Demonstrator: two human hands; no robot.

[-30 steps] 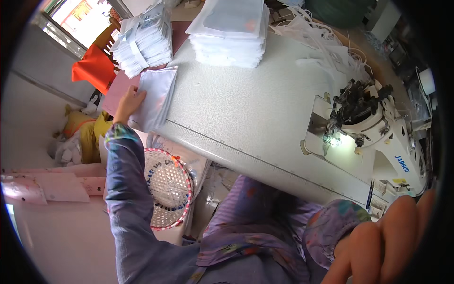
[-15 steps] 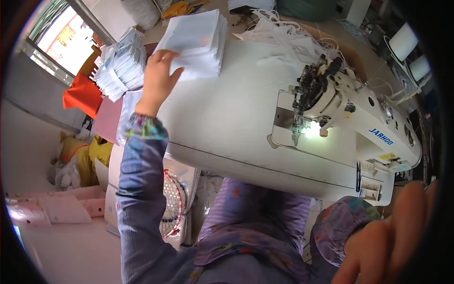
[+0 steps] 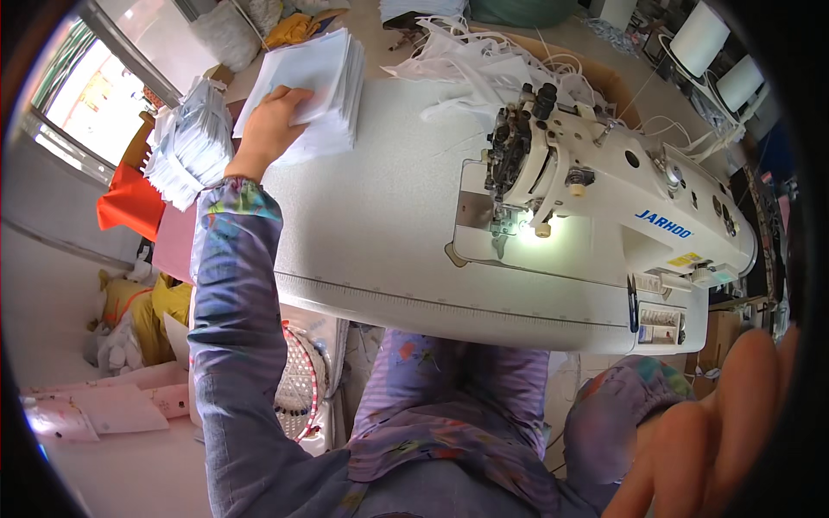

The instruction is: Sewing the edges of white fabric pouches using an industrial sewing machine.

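My left hand (image 3: 273, 126) rests on a stack of white, sheet-like pieces (image 3: 332, 86) at the far left of the sewing table (image 3: 363, 216). Its fingers lie across the top sheet with the thumb apart, and nothing is gripped. Close to the camera at the lower right is my right hand (image 3: 704, 449). Its fingers are bent and close together; whatever they may hold is hidden past the picture's dark rim. Between the hands stands a white sewing machine (image 3: 596, 164) with its lamp lit over the needle plate.
A tied bundle of white pieces (image 3: 186, 142) stands left of the stack. White strappy cloth items (image 3: 458, 56) heap at the table's back edge. Black thread snips (image 3: 632, 302) lie beside a small parts tray (image 3: 661, 326). Thread cones (image 3: 699, 39) stand behind the machine; a basket (image 3: 298, 380) sits below.
My left hand has settled further onto the stack, its fingers reaching over the top sheet. The view has shifted, so table and machine appear further left. My right hand stays about where it was.
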